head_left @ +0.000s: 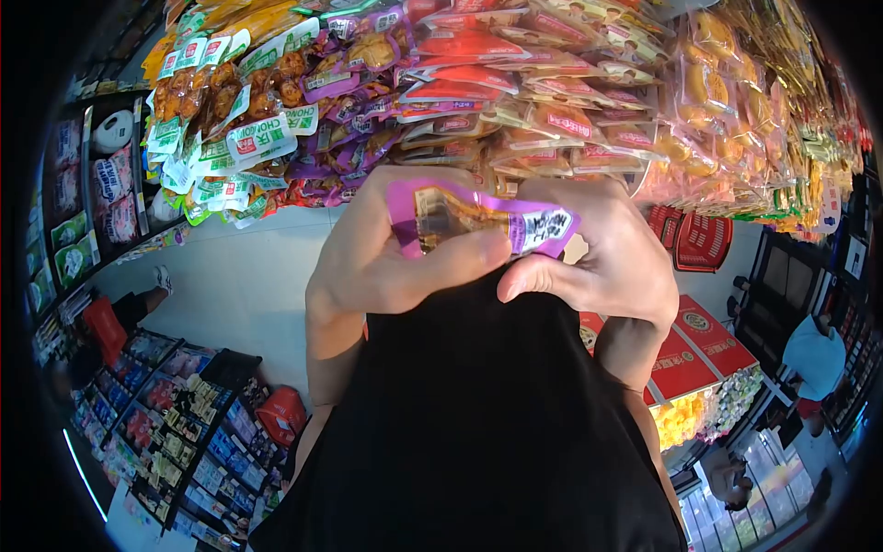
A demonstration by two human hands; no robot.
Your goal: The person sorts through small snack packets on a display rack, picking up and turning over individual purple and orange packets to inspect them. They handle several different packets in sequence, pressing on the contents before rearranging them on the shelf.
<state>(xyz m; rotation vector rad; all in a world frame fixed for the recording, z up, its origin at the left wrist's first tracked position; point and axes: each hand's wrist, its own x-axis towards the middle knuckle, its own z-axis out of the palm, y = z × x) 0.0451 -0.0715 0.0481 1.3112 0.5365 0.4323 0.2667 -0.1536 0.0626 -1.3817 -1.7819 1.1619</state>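
Note:
A small purple-edged snack packet (460, 221) with a clear window and brown food inside is held up in front of my chest. My left hand (368, 262) grips its left part, thumb lying across the front. Around the packet's right end, by a white label with dark lettering, curls my right hand (616, 244); its thumb sits just below the lower edge and its other fingers go behind. Just beyond both hands are stacked snack packets: similar purple ones (354, 138), red ones (469, 83) and tan ones (561, 120).
White-and-green packets (239, 129) lie at the upper left, yellow-brown packets (708, 92) at the upper right. Red cartons (690, 350) and a red basket (704, 241) are on my right. Store shelves (184, 414) stand at the lower left. A person in light blue (814, 359) is at the far right.

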